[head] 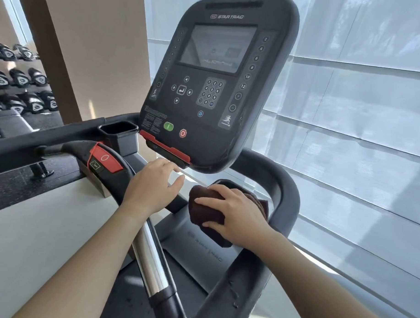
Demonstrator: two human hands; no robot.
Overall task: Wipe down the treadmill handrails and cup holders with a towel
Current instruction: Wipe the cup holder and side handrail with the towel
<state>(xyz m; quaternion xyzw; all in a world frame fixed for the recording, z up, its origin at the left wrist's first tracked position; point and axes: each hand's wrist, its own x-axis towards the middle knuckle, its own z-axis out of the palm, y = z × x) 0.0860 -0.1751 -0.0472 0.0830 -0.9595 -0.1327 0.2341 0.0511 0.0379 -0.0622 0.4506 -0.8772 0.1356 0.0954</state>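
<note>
A dark brown towel (206, 211) is bunched under my right hand (235, 213), which presses it onto the right cup holder (229, 183) just below the treadmill console (221, 83); most of that holder is hidden. My left hand (153, 187) rests on the centre handlebar (150, 259), fingers loosely spread, holding nothing. The left cup holder (118, 129) stands uncovered beside the console. The black right handrail (283, 204) curves around behind my right hand.
A red stop pad (106, 158) sits on the centre bar to the left. Racks of dumbbells (21, 90) stand at the far left behind a beige pillar (94, 47). Window blinds (360, 116) fill the right side.
</note>
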